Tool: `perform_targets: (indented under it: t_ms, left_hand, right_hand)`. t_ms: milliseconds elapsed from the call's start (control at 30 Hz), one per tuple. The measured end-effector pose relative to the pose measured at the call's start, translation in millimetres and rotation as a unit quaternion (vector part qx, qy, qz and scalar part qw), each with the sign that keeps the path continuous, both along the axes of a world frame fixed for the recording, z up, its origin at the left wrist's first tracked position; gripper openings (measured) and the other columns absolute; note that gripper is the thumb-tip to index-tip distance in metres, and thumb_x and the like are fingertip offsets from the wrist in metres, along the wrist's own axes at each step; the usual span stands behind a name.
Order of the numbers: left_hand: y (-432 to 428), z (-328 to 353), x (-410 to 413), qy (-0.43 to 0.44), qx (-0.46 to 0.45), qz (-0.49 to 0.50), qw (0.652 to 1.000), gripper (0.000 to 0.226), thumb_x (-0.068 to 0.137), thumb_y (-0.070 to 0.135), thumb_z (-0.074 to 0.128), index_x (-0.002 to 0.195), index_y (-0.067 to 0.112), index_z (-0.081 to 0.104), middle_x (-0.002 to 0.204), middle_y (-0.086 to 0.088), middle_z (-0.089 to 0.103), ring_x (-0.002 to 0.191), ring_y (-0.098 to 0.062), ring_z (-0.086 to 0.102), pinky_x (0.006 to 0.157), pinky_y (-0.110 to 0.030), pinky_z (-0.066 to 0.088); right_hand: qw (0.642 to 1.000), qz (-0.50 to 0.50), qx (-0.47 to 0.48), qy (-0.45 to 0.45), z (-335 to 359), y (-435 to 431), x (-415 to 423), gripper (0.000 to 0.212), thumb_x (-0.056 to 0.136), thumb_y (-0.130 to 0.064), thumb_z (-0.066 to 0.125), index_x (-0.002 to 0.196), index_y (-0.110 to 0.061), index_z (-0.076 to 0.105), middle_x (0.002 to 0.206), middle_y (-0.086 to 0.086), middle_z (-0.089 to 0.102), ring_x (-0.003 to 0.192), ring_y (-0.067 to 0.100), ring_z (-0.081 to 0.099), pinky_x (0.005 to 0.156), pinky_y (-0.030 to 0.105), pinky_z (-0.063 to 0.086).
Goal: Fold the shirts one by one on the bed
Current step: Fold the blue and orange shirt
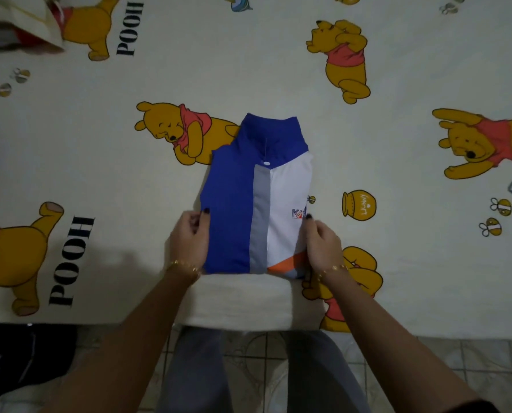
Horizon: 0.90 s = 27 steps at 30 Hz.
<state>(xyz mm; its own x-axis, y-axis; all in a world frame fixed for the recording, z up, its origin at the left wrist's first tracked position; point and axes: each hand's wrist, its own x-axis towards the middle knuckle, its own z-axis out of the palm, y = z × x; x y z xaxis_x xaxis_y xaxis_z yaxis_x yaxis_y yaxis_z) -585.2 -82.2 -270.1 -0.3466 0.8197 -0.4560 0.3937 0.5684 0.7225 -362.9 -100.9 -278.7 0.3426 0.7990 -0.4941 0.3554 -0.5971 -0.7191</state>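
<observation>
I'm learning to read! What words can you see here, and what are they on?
"POOH": printed on the sheet, top left.
"POOH": the sheet again, lower left.
"HUNNY", sideways: on the sheet's printed pot.
The shirt logo: starts with "K"; rest too small, partly behind the right hand.

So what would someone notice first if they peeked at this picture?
Probably the blue, grey and white shirt, folded narrow, right in the middle. The left hand and right hand pinch its two sides. All around, the cream bedsheet shows big yellow cartoon bears.
</observation>
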Motion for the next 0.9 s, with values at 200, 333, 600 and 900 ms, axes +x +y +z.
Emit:
perform_targets:
  t_ms: [200,333,600,900]
  left_hand:
    - [64,12,29,0.127,0.063,0.010,0.990,0.032,0.098,0.034,0.045,0.089,0.007,0.061,0.075,-0.003,0.054,0.066,-0.016,0.048,0.053,-0.022,0.032]
    - [74,10,35,0.009,0.035,0.059,0.998,0.034,0.101,0.020,0.039,0.087,-0.001,0.061,0.074,-0.005,0.052,0.064,-0.015,0.044,0.051,-0.019,0.027]
    - [76,7,28,0.104,0.041,0.063,0.992,0.037,0.099,0.040,0.039,0.082,0.012,0.056,0.067,0.004,0.050,0.062,-0.011,0.046,0.049,-0.024,0.029]
    - [134,8,44,0.063,0.042,0.028,0.997,0.023,0.099,0.027,0.044,0.083,0.012,0.051,0.062,0.006,0.043,0.054,-0.006,0.036,0.043,-0.006,0.032]
  right_hand:
    - [0.995,-0.077,0.053,-0.040,-5,56,-18,0.038,0.099,-0.041,0.041,0.082,-0.009,0.051,0.069,-0.002,0.054,0.065,0.012,0.049,0.059,0.029,0.035]
    - [0.982,-0.112,0.127,-0.078,-5,65,-14,0.029,0.101,-0.023,0.039,0.077,-0.008,0.045,0.060,-0.004,0.044,0.054,0.006,0.039,0.049,0.023,0.029]
    - [0.988,-0.113,0.082,-0.070,-11,72,-14,0.036,0.101,-0.038,0.036,0.083,-0.011,0.053,0.068,-0.003,0.054,0.066,0.014,0.052,0.060,0.029,0.040]
    - [0.985,-0.078,0.135,-0.079,0,136,-19,0.042,0.100,-0.027,0.043,0.061,-0.019,0.032,0.057,-0.005,0.037,0.051,0.006,0.031,0.046,0.013,0.031]
